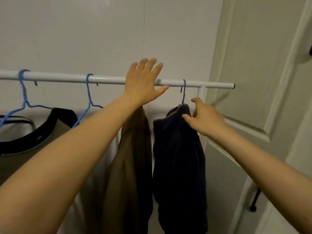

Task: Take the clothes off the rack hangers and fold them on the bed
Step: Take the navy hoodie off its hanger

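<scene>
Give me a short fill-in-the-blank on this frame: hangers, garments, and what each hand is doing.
1. The hanger carrying the navy garment is coloured ____.
2. The left hand lies with straight fingers over the white ____.
3. The right hand touches the collar of the ____ garment.
4. Between the navy garment and the blue hangers hangs a ____ garment.

Missing words: purple; rail; navy; brown

Both forearms are bare to the frame's edge (no sleeves showing), left hand (143,81) and right hand (206,119) ringless.
</scene>
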The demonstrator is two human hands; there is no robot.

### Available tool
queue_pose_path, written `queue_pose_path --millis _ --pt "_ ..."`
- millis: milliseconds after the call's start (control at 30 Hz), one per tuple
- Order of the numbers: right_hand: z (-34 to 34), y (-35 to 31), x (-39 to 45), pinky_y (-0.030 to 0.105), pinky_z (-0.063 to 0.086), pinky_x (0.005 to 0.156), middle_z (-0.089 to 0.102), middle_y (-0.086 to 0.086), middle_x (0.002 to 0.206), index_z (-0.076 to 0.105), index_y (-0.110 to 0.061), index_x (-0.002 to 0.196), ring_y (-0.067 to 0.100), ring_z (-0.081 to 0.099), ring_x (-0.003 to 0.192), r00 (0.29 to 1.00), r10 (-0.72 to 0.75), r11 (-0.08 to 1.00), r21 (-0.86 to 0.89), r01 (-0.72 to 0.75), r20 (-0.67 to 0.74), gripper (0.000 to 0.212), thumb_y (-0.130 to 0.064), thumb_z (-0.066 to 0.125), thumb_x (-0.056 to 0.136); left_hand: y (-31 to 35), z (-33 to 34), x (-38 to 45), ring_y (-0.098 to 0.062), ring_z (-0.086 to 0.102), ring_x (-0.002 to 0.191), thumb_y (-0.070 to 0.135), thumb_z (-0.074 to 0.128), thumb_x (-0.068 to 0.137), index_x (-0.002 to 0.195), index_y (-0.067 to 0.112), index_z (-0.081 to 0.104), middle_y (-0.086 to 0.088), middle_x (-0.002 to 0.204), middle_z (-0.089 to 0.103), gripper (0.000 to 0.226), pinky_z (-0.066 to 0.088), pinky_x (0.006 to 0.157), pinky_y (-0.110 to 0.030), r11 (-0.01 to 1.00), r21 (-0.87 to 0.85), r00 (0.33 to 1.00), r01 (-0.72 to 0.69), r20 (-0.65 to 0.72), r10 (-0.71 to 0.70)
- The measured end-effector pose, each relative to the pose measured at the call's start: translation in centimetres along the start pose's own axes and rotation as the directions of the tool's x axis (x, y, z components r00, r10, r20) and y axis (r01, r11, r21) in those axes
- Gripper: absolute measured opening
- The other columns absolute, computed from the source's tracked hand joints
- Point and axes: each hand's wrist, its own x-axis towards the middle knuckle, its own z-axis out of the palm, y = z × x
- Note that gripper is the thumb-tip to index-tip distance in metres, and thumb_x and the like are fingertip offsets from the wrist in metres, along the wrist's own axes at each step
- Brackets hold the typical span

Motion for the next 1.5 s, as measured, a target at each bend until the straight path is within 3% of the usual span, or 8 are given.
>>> queue_pose_path --millis 167,267,367,867,1133,1233,1367,1500 --pt "2.0 0.5 1.0 0.038 0.052 0.078 0.062 0.010 0.107 0.039 -0.011 0.131 0.030 0.060 0.094 0.971 0.168 0.985 0.005 -0.172 0.167 0.057 -0.039 0.058 0.085 0.3 3.6 0.7 -0.029 0.050 0.091 0.067 0.032 0.087 0.116 0.016 0.051 -0.008 0.108 0.051 0.062 0.039 0.075 -0.039 0.996 0.091 0.993 0.016 0.112 -0.026" --pt "2.9 0.8 1.5 0.030 0.047 0.065 0.063 0.012 0.101 0.054 -0.004 0.112 0.027 0.060 0.083 0.957 0.222 0.959 0.137 -0.248 0.185 0.035 -0.027 0.055 0.087 -0.3 4.1 0.6 -0.028 0.050 0.087 0.064 0.032 0.089 0.115 0.016 0.053 -0.007 0.104 0.052 0.058 0.036 0.071 -0.037 0.998 0.056 0.999 0.011 0.037 -0.013" --pt "3.8 0.4 1.3 0.028 0.037 0.055 0.058 0.010 0.080 0.057 -0.003 0.083 0.026 0.054 0.076 0.962 0.222 0.946 0.203 -0.252 0.159 0.016 -0.017 0.050 0.087 -0.5 4.2 0.2 -0.028 0.050 0.089 0.059 0.035 0.090 0.119 0.015 0.050 -0.007 0.107 0.052 0.055 0.037 0.075 -0.038 0.999 0.043 1.000 0.009 0.028 -0.010" --pt "-1.6 -0.5 3.1 0.028 0.039 0.056 0.056 0.006 0.067 0.059 -0.009 0.071 0.019 0.049 0.060 0.929 0.370 0.819 0.480 -0.314 -0.025 0.016 -0.017 0.053 0.084 -0.4 5.2 0.0 -0.029 0.045 0.094 0.054 0.039 0.089 0.118 0.013 0.049 -0.007 0.109 0.051 0.051 0.033 0.082 -0.039 0.999 -0.034 1.000 0.020 -0.019 -0.020" --pt "-2.1 2.5 -2.6 0.031 0.038 0.058 0.051 0.002 0.057 0.054 -0.012 0.061 0.017 0.047 0.058 0.933 0.357 0.866 0.395 -0.307 -0.057 0.018 -0.015 0.055 0.079 -0.1 4.9 -0.4 -0.036 0.048 0.095 0.053 0.038 0.090 0.116 0.008 0.055 -0.013 0.107 0.055 0.055 0.032 0.088 -0.044 0.995 -0.085 0.999 0.046 -0.015 -0.048" --pt "-3.8 2.9 -7.0 0.029 0.037 0.056 0.052 0.002 0.057 0.058 -0.006 0.067 0.015 0.047 0.056 0.941 0.327 0.898 0.340 -0.279 -0.091 0.015 -0.014 0.056 0.079 -0.7 3.5 -0.7 -0.035 0.044 0.121 0.055 0.033 0.090 0.129 0.007 0.051 -0.012 0.129 0.055 0.064 0.022 0.111 -0.045 0.998 -0.055 0.998 -0.016 0.057 0.019" --pt "-8.2 2.7 -13.3 0.029 0.037 0.054 0.053 0.003 0.059 0.058 -0.001 0.070 0.013 0.046 0.055 0.951 0.287 0.931 0.270 -0.248 -0.115 0.017 -0.015 0.055 0.081 1.2 -0.6 -2.8 -0.028 0.018 0.143 0.055 0.035 0.092 0.143 0.014 0.037 -0.006 0.154 0.028 0.065 0.011 0.115 -0.047 0.994 -0.092 0.991 -0.066 0.106 0.076" --pt "-13.2 2.1 -20.7 0.019 0.036 0.049 0.055 0.002 0.059 0.059 -0.002 0.072 0.012 0.046 0.054 0.952 0.254 0.957 0.186 -0.223 -0.170 0.017 -0.015 0.055 0.082 8.5 -7.4 -6.2 -0.026 0.041 0.130 0.059 0.034 0.091 0.137 0.018 0.045 -0.006 0.139 0.049 0.063 0.027 0.110 -0.044 0.936 -0.309 0.970 -0.167 0.121 0.212"
